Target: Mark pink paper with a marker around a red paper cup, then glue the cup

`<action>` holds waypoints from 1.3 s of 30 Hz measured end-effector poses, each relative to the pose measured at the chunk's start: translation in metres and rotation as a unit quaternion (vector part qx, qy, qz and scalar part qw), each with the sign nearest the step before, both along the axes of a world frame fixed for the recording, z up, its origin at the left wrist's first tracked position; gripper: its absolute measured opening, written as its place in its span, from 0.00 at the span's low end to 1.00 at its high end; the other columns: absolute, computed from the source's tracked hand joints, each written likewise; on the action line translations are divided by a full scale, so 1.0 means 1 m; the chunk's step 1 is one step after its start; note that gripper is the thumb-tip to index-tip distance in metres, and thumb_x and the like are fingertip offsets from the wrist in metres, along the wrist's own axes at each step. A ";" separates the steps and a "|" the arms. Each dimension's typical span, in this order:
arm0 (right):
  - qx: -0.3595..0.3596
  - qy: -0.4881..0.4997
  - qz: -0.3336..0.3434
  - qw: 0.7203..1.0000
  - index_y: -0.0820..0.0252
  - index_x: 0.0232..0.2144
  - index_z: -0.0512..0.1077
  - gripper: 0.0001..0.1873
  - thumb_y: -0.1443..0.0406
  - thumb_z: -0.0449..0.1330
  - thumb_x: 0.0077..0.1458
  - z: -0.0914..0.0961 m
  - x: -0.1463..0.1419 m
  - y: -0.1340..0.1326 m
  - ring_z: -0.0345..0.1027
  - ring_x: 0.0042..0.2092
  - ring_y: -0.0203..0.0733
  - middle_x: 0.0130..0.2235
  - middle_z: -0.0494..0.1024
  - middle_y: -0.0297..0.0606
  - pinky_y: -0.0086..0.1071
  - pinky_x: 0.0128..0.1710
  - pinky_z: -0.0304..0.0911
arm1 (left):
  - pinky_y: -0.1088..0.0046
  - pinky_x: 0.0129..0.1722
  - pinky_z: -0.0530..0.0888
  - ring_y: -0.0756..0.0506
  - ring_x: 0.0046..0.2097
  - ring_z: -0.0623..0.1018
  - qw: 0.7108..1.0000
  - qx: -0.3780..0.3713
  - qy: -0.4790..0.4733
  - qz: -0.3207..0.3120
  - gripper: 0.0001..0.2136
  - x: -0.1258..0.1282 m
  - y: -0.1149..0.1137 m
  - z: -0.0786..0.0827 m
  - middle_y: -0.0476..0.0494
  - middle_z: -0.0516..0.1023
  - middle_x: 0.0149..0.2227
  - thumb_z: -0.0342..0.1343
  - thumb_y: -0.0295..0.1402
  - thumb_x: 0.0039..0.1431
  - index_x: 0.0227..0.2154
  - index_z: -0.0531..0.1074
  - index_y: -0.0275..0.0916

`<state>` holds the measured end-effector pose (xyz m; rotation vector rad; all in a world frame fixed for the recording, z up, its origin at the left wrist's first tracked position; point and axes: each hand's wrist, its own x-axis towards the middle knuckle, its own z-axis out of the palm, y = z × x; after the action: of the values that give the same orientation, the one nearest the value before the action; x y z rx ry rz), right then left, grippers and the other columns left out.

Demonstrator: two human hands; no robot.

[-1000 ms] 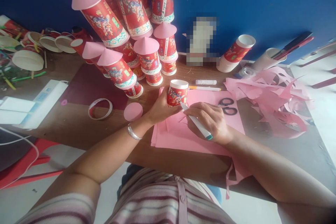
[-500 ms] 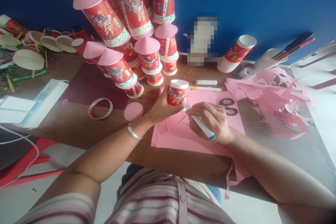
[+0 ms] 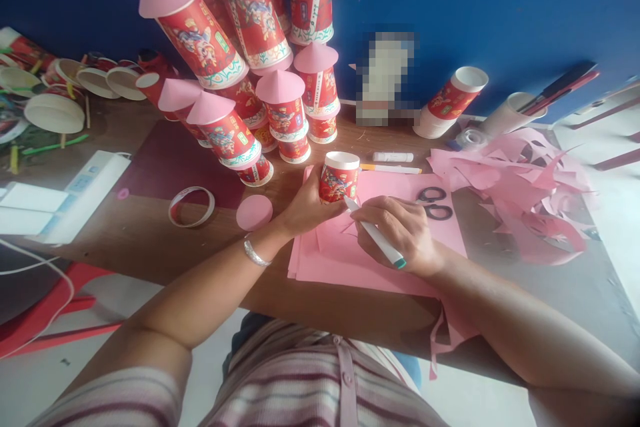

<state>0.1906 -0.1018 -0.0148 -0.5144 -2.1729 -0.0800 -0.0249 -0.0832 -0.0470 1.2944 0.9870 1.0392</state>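
My left hand point(image 3: 309, 202) is closed around the left side of a red printed paper cup point(image 3: 339, 180) with a white rim. In my right hand point(image 3: 400, 230) is a white marker point(image 3: 377, 240) with a green end, its tip at the lower front of the cup. Whether the tip touches the cup is hard to tell. Both hands are over pink paper sheets point(image 3: 380, 280) on the table. To the right of my right hand lie scissors, their dark handles point(image 3: 436, 203) showing. A pink paper disc point(image 3: 254, 213) lies left of the cup.
Stacked cup towers with pink cone roofs point(image 3: 225, 123) stand at the back left. Pink paper scraps point(image 3: 530, 200) lie to the right, near stacked cups point(image 3: 453, 100) and a pen holder point(image 3: 515, 113). A paper ring point(image 3: 191, 207) and a power strip point(image 3: 85, 193) are on the left.
My right hand and the marker have shifted slightly left, with the marker tip a little lower on the cup. My left hand holds the cup in nearly the same place.
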 end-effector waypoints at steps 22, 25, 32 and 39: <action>0.003 0.020 0.003 1.000 0.55 0.50 0.73 0.17 0.77 0.61 0.62 -0.001 0.000 -0.001 0.74 0.31 0.36 0.35 0.79 0.32 0.31 0.30 0.74 | 0.58 0.52 0.79 0.39 0.50 0.80 1.000 -0.004 -0.005 0.013 0.32 0.000 -0.001 0.002 0.43 0.76 0.48 0.80 0.41 0.50 0.51 0.67 0.42; 0.006 0.028 0.007 1.000 0.54 0.50 0.73 0.16 0.75 0.62 0.64 -0.002 0.000 -0.002 0.76 0.32 0.38 0.35 0.79 0.32 0.32 0.31 0.76 | 0.57 0.54 0.79 0.39 0.52 0.80 1.000 -0.007 -0.006 0.025 0.33 0.000 -0.001 0.001 0.43 0.75 0.49 0.81 0.41 0.48 0.52 0.67 0.41; -0.039 0.061 0.019 0.997 0.57 0.56 0.75 0.19 0.76 0.64 0.65 -0.006 -0.001 -0.002 0.87 0.46 0.45 0.43 0.86 0.41 0.35 0.41 0.84 | 0.52 0.57 0.78 0.35 0.56 0.79 0.998 -0.041 -0.004 0.038 0.39 0.000 -0.001 0.000 0.40 0.75 0.52 0.82 0.45 0.46 0.54 0.66 0.42; -0.042 0.058 0.004 0.997 0.56 0.56 0.75 0.19 0.76 0.64 0.66 -0.009 0.004 0.003 0.88 0.48 0.46 0.47 0.88 0.43 0.34 0.44 0.85 | 0.48 0.65 0.77 0.31 0.65 0.78 0.998 -0.011 -0.048 -0.041 0.36 -0.006 -0.003 0.004 0.36 0.76 0.61 0.77 0.50 0.57 0.61 0.65 0.45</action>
<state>0.1942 -0.0984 -0.0236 -0.5453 -2.0705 0.0435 -0.0308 -0.0857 -0.0432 1.2460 0.8637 1.0140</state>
